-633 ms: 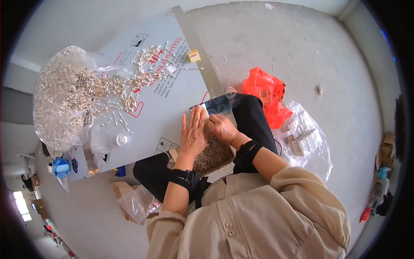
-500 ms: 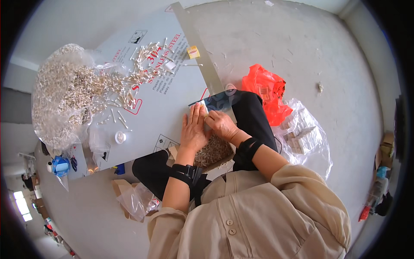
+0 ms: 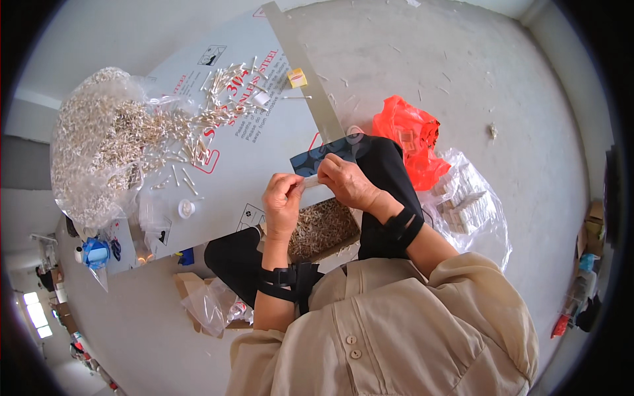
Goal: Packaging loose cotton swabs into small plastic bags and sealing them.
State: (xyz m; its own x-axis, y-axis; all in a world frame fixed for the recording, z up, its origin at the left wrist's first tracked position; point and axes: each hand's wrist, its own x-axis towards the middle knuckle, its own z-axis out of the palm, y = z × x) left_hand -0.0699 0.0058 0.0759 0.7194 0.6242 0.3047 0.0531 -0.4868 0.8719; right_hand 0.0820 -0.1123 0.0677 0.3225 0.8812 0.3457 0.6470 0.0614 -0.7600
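My left hand (image 3: 282, 203) and my right hand (image 3: 350, 185) are raised over the near edge of the table. Between their pinched fingertips is a small whitish packet (image 3: 312, 181), partly covered by the fingers; its contents are too small to make out. Just beyond the hands, a dark blue film sheet (image 3: 305, 162) lies on the table's corner. Below them, between my knees, sits an open cardboard box (image 3: 358, 236) filled with cotton swabs (image 3: 320, 231).
A big clear bag of cotton swabs (image 3: 99, 152) slumps on the metal-sheet table (image 3: 244, 175), loose swabs spilling from it. A round white container (image 3: 186, 209) and a yellow box (image 3: 296, 78) stand there too. Right, on the floor: a red plastic bag (image 3: 409, 142) and a clear bag of white packs (image 3: 465, 208).
Both hands have lifted off the blue sheet and drawn apart, with the whitish packet now stretched between them. More of the sheet and of the swab box shows.
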